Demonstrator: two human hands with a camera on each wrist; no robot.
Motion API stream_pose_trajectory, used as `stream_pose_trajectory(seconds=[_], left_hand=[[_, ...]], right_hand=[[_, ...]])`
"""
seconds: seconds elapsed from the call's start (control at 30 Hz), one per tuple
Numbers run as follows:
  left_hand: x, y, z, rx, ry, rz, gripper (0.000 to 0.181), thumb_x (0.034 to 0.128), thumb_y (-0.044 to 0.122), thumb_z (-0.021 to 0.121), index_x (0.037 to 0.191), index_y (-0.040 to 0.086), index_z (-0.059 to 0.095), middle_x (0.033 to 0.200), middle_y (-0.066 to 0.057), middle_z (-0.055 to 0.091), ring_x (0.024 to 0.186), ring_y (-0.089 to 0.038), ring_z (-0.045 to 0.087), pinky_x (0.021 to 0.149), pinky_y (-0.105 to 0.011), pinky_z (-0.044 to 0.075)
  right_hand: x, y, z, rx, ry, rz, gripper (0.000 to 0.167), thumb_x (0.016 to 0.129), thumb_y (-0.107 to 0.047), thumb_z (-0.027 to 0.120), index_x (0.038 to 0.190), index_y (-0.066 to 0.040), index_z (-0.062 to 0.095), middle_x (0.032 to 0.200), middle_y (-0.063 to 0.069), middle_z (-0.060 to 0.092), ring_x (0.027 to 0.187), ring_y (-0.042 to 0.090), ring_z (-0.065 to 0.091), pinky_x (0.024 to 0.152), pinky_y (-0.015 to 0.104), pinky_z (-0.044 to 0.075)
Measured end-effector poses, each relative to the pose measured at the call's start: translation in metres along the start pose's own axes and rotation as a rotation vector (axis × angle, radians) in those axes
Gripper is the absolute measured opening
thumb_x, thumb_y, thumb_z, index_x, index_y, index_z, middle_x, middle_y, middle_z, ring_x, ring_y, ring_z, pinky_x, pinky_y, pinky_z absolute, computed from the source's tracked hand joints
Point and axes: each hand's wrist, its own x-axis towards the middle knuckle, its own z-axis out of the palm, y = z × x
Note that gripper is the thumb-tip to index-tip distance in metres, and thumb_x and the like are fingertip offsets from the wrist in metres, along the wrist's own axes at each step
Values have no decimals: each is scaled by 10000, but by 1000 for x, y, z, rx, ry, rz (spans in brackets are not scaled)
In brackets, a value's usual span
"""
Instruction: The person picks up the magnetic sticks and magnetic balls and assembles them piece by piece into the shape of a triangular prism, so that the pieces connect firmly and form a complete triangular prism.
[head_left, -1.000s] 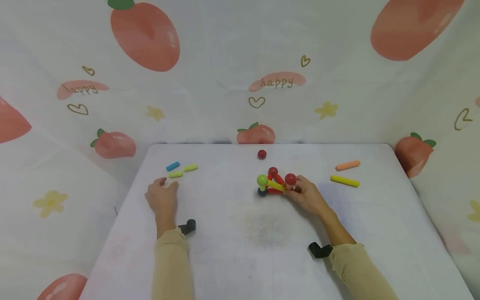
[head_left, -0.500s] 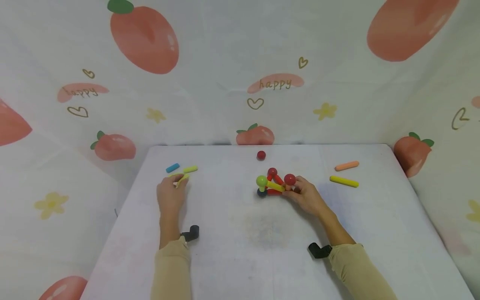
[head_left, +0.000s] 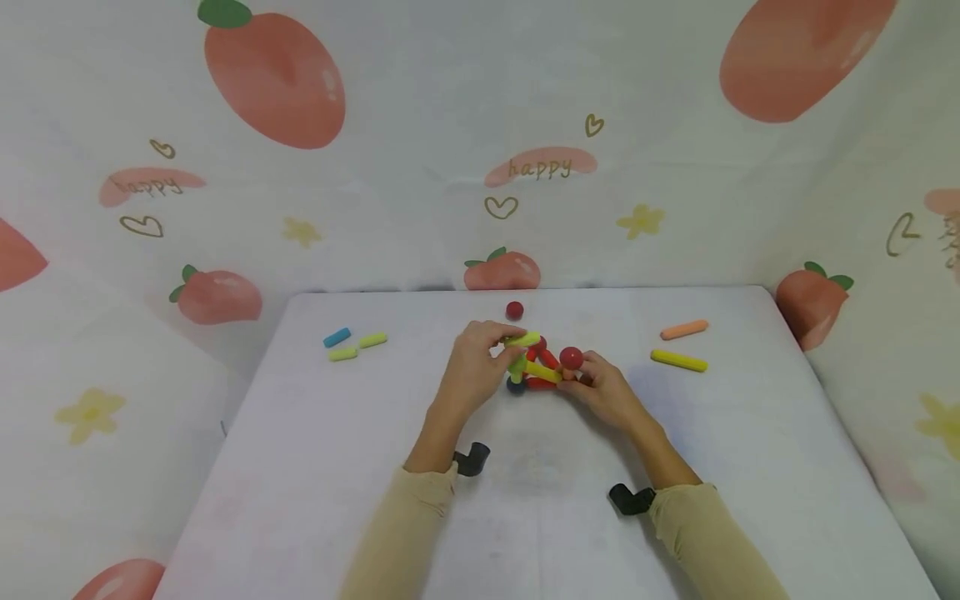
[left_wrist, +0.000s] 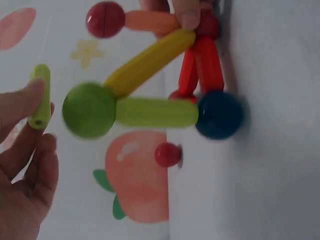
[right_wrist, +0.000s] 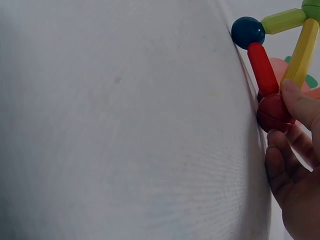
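Note:
My left hand (head_left: 472, 367) pinches a short lime-green rod (left_wrist: 41, 95) between thumb and fingers, just above the ball-and-rod frame at the table's centre. In the left wrist view the frame has a triangle of red rods (left_wrist: 209, 65) low down and a dark blue ball (left_wrist: 219, 114) at one corner. From that ball a lime rod (left_wrist: 157, 112) rises to a green ball (left_wrist: 90, 110). A slanting yellow rod (left_wrist: 150, 62) runs down to the corner that my right hand (head_left: 611, 396) grips. An orange rod (left_wrist: 152, 21) topped by a red ball (head_left: 571, 358) stands there.
A loose red ball (head_left: 514, 310) lies behind the frame. At the left are a blue rod (head_left: 337, 337) and two lime rods, one nearer (head_left: 342, 354) than the other. An orange rod (head_left: 684, 330) and a yellow rod (head_left: 678, 361) lie at the right on the white table (head_left: 540, 533).
My left hand picked up a lime rod at the left and carried it right, to above the frame's green ball. The right hand stays at the frame's corner.

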Motion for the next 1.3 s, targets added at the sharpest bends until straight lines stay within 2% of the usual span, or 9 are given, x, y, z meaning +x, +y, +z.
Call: stream_pose_trajectory(seconds=[0.17,0.3,0.43,0.53,0.73,0.97,1.1,1.2,1.3], left_hand=[[7,5,15,31,-62,54,258,874,258,817,1127,228,785,1097,67,771,1040,-152,520,841,-298,496],[8,8,20,58,-80,60,222,875,234,818,1095,222,796,1082,58,778,1044,-156,512,842,-312,477],[7,9,25,116,-65,62,188,875,231,818,1062,220,809,1063,45,780,1069,-183,527,903,-361,467],[7,8,30,120,-33,70,187,859,220,832,1045,216,816,1044,41,781,1086,-195,534,970,-416,446],[7,6,35,51,5,29,213,825,220,860,1035,225,823,1019,54,782,1093,-176,534,1020,-455,417],[6,3,38,45,6,-13,213,808,237,874,1015,248,827,999,74,776,1088,-166,536,1015,-455,409],[3,0,38,44,-16,-12,272,818,257,867,1082,240,804,1089,50,767,1100,-194,534,995,-439,432],[-2,-5,33,30,-50,-78,415,825,305,862,1216,240,738,1213,20,698,1139,-212,512,966,-403,482],[-9,-11,30,11,-97,-244,583,827,345,857,1347,226,624,1266,-12,602,1120,-209,527,930,-376,531]], right_hand=[[1,-1,1,-11,11,-19,124,872,-174,805,929,-178,695,1030,32,619,857,169,535,737,214,469],[1,-2,1,-20,14,-18,127,875,-169,804,923,-171,687,1026,29,614,852,179,537,732,217,469],[1,-2,0,-30,7,-7,127,881,-174,799,916,-172,677,1011,30,601,832,187,536,717,220,464],[1,-2,0,-32,6,-6,128,879,-180,801,916,-172,679,1004,35,597,825,184,532,711,221,461],[0,-1,1,-18,9,-15,122,874,-173,804,927,-161,694,1039,42,615,856,182,534,734,220,462],[0,-1,0,10,15,-7,119,871,-172,807,923,-159,700,1069,48,622,891,192,540,752,222,467],[0,-1,0,18,13,4,116,872,-168,806,930,-159,706,1071,47,622,896,195,543,752,224,467],[0,-2,1,17,0,22,109,884,-173,796,944,-165,707,1086,35,619,925,196,546,769,224,475],[-2,-3,0,13,0,56,103,892,-182,790,943,-174,700,1085,22,616,952,195,550,781,226,482]])
